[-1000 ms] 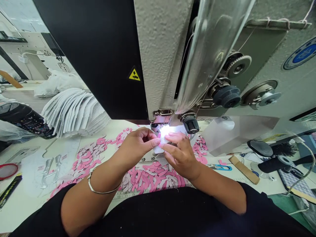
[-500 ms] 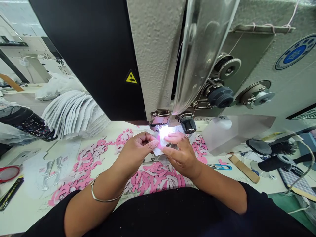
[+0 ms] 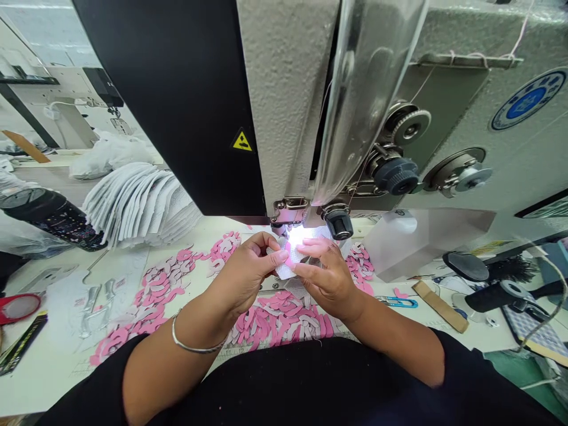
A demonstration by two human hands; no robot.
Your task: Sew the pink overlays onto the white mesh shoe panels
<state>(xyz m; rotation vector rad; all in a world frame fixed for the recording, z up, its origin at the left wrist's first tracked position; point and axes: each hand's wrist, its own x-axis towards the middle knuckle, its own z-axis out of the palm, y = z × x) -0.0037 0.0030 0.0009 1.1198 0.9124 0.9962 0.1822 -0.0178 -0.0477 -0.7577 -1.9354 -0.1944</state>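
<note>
Under the lit needle area of a sewing machine point(image 3: 290, 210) lies a white textured fabric piece point(image 3: 286, 271) with a small pink patch on it. My left hand point(image 3: 251, 272) pinches the left edge of this fabric between thumb and fingers. From the right, my right hand point(image 3: 326, 272) rests on the fabric with its fingers spread and bent, fingertips pressing near the pink patch. Strong glare hides the needle and the fabric's far part. Many pink cut pieces point(image 3: 284, 316) lie in a heap just in front of my hands.
At the left stand a fanned stack of white fabric pieces point(image 3: 139, 204) and a black bottle point(image 3: 51, 216). Blue thread snips point(image 3: 399, 302), a brown strip point(image 3: 439, 306) and a translucent plastic guard point(image 3: 426, 242) are at the right. The machine head hangs low over my hands.
The view has shifted slightly. Both hands stay at the fabric under the needle area, with only a very small movement of the left hand and fabric.
</note>
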